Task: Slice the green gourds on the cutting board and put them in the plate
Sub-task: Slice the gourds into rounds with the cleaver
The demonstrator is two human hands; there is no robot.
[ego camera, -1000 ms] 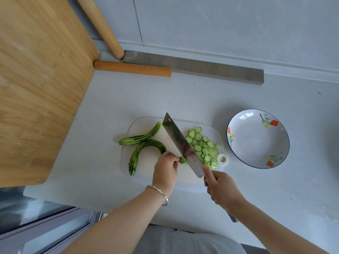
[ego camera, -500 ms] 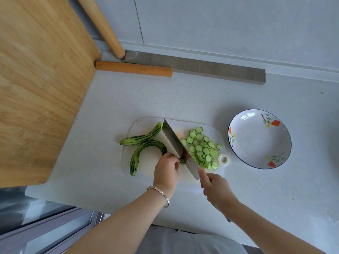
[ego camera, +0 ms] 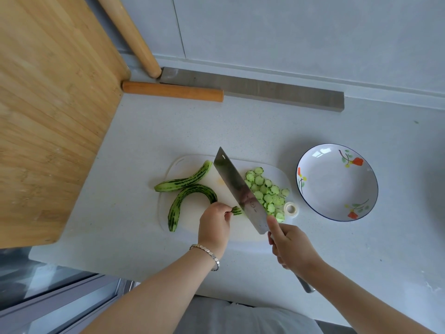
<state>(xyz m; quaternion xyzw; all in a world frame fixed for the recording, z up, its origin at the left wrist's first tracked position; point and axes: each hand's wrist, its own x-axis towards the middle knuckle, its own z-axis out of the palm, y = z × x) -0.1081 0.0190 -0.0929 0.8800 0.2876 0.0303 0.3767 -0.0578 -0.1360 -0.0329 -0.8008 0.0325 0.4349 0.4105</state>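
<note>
I see a white plastic cutting board (ego camera: 192, 162) with round corners, lying flat on the pale speckled desk (ego camera: 240, 131). Two long gourds (ego camera: 185, 180) lie on its left side. They are bent, green and stripy, and they touch each other. A heap of small round slices (ego camera: 265, 191) with bumpy edges sits on the right side of the board.

My left hand (ego camera: 214, 222) has its fingers (ego camera: 227, 209) curled, and they pinch a short gourd stub (ego camera: 237, 210) near the middle of the board. My right hand (ego camera: 291, 247) is wrapped tight round the handle of a wide, shiny metal knife (ego camera: 238, 189). One finger lies straight along the blade. The blade stands between the stub and the slices, just beside the stub.

A round, shallow plate (ego camera: 337, 189) with painted flowers and a blue rim sits to the right of the board, with no slices in it. A little white tape roll (ego camera: 291, 209) lies between them. A big wooden board (ego camera: 48, 116) is at the far left.
</note>
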